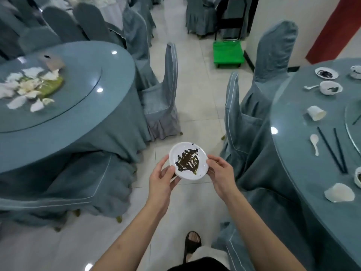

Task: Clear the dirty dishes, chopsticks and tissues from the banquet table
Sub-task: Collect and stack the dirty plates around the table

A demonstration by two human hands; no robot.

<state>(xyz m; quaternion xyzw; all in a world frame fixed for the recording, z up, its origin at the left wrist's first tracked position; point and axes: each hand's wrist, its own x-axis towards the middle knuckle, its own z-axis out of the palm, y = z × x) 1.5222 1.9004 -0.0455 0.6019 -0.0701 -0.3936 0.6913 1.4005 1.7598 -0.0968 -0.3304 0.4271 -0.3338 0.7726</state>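
A white plate [187, 160] smeared with dark sauce is held over the floor between two tables. My left hand [163, 178] grips its left rim and my right hand [218, 173] grips its right rim. On the banquet table [293, 133] at the right lie a dirty plate [326, 72], a dirty bowl [330, 87], a tipped white cup [316, 112], a white spoon [314, 143], dark chopsticks [336, 149] and a crumpled tissue [339, 192]. Another bowl [358, 177] is cut off at the right edge.
A second round table [88, 118] with a flower centrepiece [33, 85] stands at the left. Covered chairs [164, 90] line the tiled aisle on both sides. A green trolley [228, 53] stands far ahead by the wall. My sandalled foot [192, 245] is below.
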